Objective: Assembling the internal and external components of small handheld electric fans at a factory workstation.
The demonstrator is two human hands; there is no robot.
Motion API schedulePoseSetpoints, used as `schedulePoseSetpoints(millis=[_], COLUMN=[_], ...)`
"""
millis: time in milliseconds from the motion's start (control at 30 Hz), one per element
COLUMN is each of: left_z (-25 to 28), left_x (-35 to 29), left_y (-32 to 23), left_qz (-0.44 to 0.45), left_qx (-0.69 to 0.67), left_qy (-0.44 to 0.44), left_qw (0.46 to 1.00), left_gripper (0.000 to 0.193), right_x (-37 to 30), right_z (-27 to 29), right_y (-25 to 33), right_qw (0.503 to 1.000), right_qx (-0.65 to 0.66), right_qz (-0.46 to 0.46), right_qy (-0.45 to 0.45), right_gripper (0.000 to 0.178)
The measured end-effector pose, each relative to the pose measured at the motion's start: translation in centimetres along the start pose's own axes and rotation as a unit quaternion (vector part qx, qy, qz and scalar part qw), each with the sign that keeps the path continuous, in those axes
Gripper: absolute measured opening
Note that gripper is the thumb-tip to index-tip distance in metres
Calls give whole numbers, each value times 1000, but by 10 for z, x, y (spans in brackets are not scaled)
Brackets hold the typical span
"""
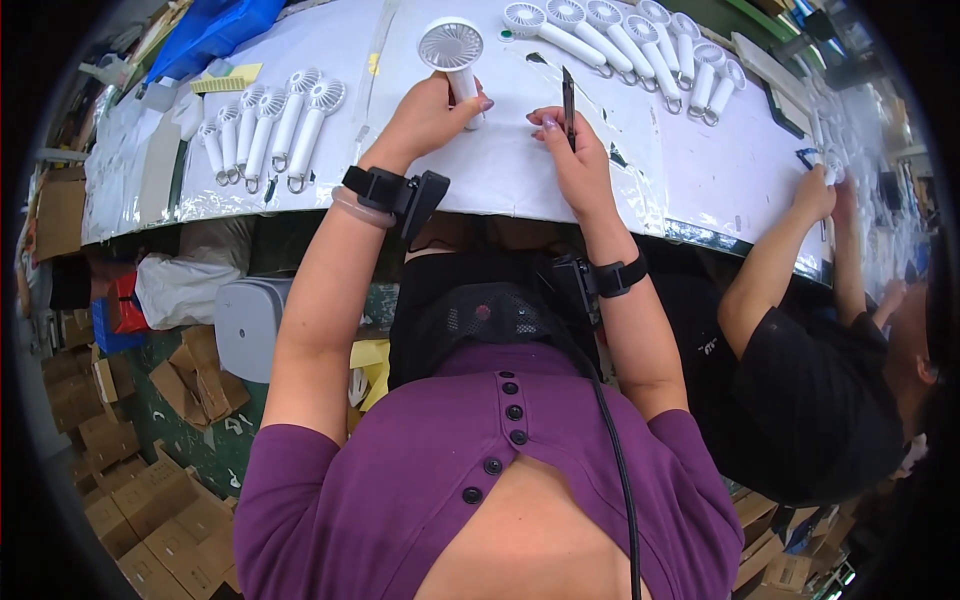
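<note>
One small white fan (450,46) is in the left hand (438,118), and one slim dark tool (569,108) in the right hand (578,165). On the table (500,170), six fans (260,145) make the left group and eight fans (660,70) the right one. There are two black wrist straps (622,276), six buttons (514,412) down one purple shirt (400,450), one grey stool (245,335), one blue bin (215,35) and one co-worker (815,400). The cardboard boxes (150,500) overlap too much to count.

The head-worn fisheye camera looks down from close above the worktable (725,175).
</note>
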State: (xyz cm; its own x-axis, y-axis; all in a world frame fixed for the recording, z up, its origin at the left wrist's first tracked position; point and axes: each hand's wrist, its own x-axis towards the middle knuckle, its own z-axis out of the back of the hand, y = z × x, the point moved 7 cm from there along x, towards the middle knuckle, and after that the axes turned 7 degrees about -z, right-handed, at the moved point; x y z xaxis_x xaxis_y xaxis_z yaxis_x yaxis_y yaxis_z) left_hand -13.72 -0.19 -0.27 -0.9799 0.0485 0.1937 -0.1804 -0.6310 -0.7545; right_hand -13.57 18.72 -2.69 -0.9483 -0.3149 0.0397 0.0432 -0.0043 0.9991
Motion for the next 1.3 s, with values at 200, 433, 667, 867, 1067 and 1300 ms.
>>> schedulePoseSetpoints(millis=[200, 433, 667, 867, 1067, 1300], left_z=[-6, 4, -7, -4, -3, -2], left_x=[-7, -12, -32, -42, -59, -66], left_y=[-4, -26, -51, -24, -14, 2], left_qz=[18, -107, -174, -57, -74, -61], left_qx=[10, -3, 73, -58, -225, -268], left_qy=[11, -46, 7, -97, -137, -158], left_qw=[1000, 993, 982, 992, 962, 948], left_gripper=[34, 40, 31, 28, 22, 23], right_x=[2, 5, 4, 3, 61, 110], right_z=[0, 3, 4, 16, 42, 47], right_y=[0, 1, -5, 1, 33, 44], right_qw=[1000, 1000, 998, 994, 966, 874], right_qx=[17, 23, -45, 66, -252, -453], right_qz=[10, 15, 25, -67, 23, 69], right_qy=[6, 5, -25, -52, -48, -161], right_gripper=[23, 21, 18, 20, 29, 27])
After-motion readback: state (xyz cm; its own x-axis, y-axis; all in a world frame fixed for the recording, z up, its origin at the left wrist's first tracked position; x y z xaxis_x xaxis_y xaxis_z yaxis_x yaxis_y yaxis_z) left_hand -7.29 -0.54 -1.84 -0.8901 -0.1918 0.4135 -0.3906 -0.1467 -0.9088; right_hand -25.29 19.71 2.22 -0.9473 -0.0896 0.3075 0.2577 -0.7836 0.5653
